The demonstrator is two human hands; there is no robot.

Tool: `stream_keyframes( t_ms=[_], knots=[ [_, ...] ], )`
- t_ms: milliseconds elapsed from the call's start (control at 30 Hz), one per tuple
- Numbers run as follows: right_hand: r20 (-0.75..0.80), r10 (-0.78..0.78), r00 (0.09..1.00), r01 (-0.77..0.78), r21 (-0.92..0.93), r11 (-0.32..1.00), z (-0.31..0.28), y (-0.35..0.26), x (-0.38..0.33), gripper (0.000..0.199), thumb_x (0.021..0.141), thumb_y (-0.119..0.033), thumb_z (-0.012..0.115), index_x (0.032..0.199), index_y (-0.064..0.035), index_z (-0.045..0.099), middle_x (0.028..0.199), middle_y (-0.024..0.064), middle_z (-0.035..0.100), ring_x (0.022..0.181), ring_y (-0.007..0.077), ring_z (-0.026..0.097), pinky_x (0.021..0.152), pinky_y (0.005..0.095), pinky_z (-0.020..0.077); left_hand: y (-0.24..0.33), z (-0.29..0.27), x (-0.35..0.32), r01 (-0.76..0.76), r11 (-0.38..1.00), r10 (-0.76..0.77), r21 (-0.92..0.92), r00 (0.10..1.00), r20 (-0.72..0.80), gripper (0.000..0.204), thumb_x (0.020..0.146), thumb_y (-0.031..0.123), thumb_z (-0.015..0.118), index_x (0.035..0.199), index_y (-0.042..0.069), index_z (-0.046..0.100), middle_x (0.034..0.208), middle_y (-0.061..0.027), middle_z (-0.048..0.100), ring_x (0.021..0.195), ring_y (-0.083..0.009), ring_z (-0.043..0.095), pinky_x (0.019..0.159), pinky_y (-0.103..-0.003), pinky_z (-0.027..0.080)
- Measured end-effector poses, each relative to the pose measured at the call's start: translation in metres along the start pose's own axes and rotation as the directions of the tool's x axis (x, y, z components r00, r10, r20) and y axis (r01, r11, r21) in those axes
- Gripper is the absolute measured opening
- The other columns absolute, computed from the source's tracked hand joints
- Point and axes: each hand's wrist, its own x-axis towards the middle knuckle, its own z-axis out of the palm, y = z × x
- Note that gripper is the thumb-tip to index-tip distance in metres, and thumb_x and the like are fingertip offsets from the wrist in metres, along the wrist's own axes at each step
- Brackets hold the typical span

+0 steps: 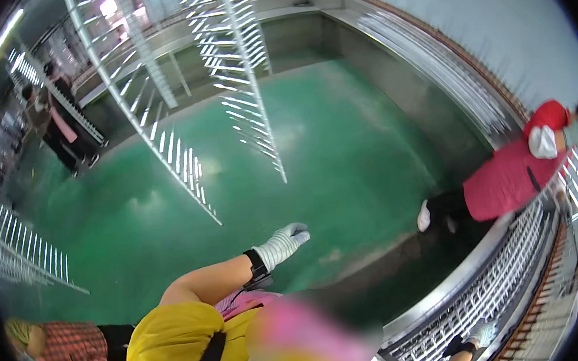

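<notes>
Over the green floor (343,168) I see the left hand (281,244) in a striped glove, fingers curled together, apparently empty. Rightward, the gloved right hand (483,334) is at the slatted metal racks (469,300); I can't tell its grip or finger spread.
</notes>
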Motion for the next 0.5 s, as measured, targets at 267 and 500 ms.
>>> stream_keyframes(
  t_ms=[267,500],
  knots=[
    [-0.415,-0.581,0.700,0.692,0.596,0.409,-0.072,-0.162,-0.127,0.040,0.070,-0.004,0.059,0.108,0.0021,0.048,0.109,0.0205,0.048,0.102,0.0338,0.045,0.091,0.0385,0.0348,0.106,-0.128,0.053,-0.505,0.826,0.546,0.250,0.610,-0.575,0.057,0.074,0.024,0.060,0.119,-0.003,0.038,0.109,-0.0227,0.051,0.103,-0.0337,0.049,0.088,-0.037,0.038],
    [-0.528,-0.703,0.477,0.841,0.507,0.189,-0.132,-0.279,-0.287,0.045,0.065,-0.005,0.061,0.108,-0.0037,0.048,0.110,0.0175,0.048,0.101,0.0337,0.045,0.089,0.0408,0.0355,0.182,-0.228,0.146,-0.270,0.830,0.548,0.488,0.229,-0.805,0.073,0.065,0.026,0.068,0.122,-0.003,0.032,0.101,-0.0196,0.052,0.102,-0.0341,0.044,0.092,-0.041,0.029]
  ],
)
